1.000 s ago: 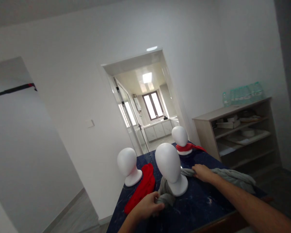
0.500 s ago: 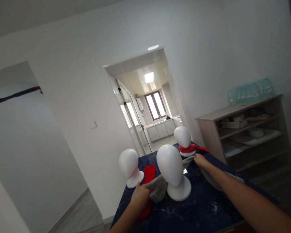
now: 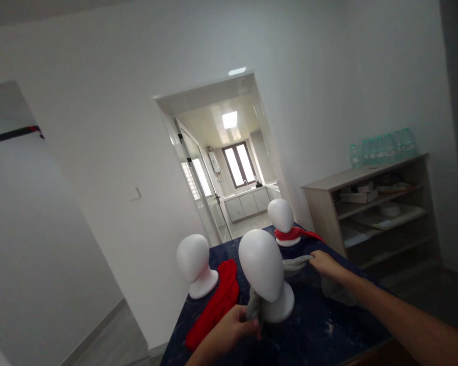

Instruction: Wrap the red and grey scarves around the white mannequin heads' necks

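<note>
While a red scarf (image 3: 213, 305) lies at nine o'clock on the dark tabletop (image 3: 320, 330), the left hand (image 3: 232, 328) pinches the grey scarf (image 3: 255, 307) wrapped behind the middle mannequin head (image 3: 262, 267), its other end gripped at three o'clock by the right hand (image 3: 324, 263).

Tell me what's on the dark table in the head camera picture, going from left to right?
White foam head → red scarf → left hand gripping the grey scarf → big white foam head → far foam head with a red scarf → right hand on the grey scarf's other end.
</note>
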{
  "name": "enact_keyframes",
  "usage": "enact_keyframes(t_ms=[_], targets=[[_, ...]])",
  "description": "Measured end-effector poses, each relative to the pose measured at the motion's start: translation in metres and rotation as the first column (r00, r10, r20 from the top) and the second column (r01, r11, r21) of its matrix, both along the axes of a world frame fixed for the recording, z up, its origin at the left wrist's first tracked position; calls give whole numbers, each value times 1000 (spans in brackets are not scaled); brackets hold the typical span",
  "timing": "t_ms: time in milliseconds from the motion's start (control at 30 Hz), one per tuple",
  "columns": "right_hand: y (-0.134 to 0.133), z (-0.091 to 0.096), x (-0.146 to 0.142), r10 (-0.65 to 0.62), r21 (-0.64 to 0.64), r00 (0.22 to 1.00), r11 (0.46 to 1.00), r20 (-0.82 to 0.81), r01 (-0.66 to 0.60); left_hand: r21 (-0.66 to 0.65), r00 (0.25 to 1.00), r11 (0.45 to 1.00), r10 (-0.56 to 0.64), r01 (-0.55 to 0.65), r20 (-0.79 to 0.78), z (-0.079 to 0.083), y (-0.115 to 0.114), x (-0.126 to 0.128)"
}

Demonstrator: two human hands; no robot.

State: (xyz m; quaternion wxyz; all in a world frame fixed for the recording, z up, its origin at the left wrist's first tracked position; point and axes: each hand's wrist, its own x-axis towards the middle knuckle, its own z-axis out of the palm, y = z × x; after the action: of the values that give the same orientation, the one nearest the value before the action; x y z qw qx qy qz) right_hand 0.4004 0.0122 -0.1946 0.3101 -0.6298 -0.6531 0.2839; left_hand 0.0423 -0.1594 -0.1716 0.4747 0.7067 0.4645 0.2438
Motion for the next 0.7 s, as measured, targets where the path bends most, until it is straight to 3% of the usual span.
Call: enact_keyframes(t_ms=[67, 133, 200, 267, 433, 567, 700], targets=[[-12, -7, -6, 32, 18, 999, 999, 17, -33, -37, 978, 999, 38, -31, 204, -30, 8, 25], [-29, -13, -13, 60, 45, 998, 997, 29, -61, -174, 913, 977, 183, -126, 365, -57, 20, 51], [-50, -20, -20, 78, 72, 996, 994, 44, -81, -287, 844, 922, 361, -260, 396, -76, 33, 74], [-74, -30, -28, 92, 113, 992, 988, 89, -101, -317, 795, 882, 457, -348, 399, -86, 43, 90], [-131, -63, -46, 87, 305, 954, 936, 286, -177, -291, 754, 853, 521, -434, 401, -85, 53, 101], [-155, -80, -57, 142, 366, 967, 906, 210, -213, -239, 787, 853, 521, -464, 331, -78, 54, 97], [-156, -82, -76, 237, 339, 965, 903, 114, -262, -264, 820, 877, 473, -402, 322, -70, 57, 91]])
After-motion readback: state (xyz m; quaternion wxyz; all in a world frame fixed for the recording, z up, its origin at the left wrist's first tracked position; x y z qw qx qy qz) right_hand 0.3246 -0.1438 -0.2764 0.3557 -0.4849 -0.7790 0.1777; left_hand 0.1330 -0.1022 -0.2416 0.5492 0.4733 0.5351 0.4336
